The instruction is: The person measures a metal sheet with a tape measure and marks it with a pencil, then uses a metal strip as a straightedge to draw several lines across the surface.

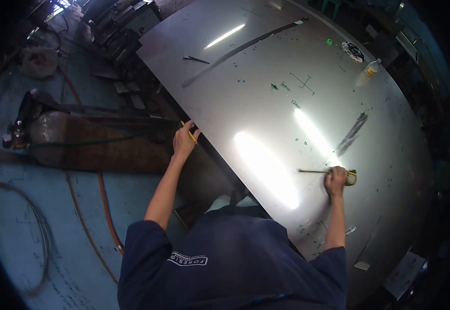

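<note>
My left hand (183, 142) is closed around a slim yellow pencil (189, 133), just off the near left edge of a large metal sheet (256, 103). On the sheet to the right, my right hand (335, 182) grips a black and yellow tape measure (351, 177). A short length of its blade sticks out to the left over the bright surface. Green handwriting and drawn shapes mark the sheet beyond my hands.
A rusty gas cylinder (101, 142) lies on the blue floor at left, near an orange hose (108, 212). On the sheet are a long dark strip (256, 41), a bottle (371, 68), a roundish patterned item (352, 51) and a small green object (329, 42).
</note>
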Available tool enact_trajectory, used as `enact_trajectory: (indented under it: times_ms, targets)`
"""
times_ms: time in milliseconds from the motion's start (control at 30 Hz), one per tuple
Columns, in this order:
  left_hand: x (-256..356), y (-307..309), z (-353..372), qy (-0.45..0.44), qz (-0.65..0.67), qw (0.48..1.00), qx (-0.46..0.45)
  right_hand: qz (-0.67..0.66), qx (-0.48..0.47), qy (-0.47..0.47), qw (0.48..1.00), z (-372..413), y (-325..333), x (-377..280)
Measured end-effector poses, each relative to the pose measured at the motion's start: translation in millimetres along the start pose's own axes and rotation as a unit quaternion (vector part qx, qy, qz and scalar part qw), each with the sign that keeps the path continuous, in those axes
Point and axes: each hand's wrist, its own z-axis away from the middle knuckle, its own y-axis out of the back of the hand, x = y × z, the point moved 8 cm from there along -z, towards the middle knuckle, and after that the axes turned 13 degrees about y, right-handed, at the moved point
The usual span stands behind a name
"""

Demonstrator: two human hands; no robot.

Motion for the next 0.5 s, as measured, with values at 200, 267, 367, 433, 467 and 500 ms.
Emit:
enact_trajectory:
  times_ms: [200, 267, 367, 433, 467, 500]
  targets:
    - [1.8, -3.7, -121.7, -0.042, -0.122, 0.991, 0.016, 0.092, 0.007, -0.125, 0.988, 52.5, 63.5, 31.5]
    - [2.7, -10.4, -162.0, -0.044, -0.133, 0.99, 0.009, 0.118, 0.069, -0.193, 0.972, 61.6, 82.7, 19.1]
    - [7.6, -20.8, -218.5, -0.052, -0.153, 0.987, -0.015, 0.11, 0.121, -0.25, 0.954, 61.7, 89.0, -30.8]
    - [13.3, -36.6, -254.0, -0.068, -0.157, 0.985, -0.037, 0.124, 0.141, -0.271, 0.944, 58.1, 82.4, -72.9]
    - [13.1, -45.2, -266.1, -0.089, -0.14, 0.985, -0.055, 0.126, 0.155, -0.281, 0.939, 56.1, 75.7, -96.8]
    - [12.0, -53.5, -278.1, -0.11, -0.125, 0.983, -0.075, 0.137, 0.155, -0.297, 0.932, 51.2, 66.4, -121.3]
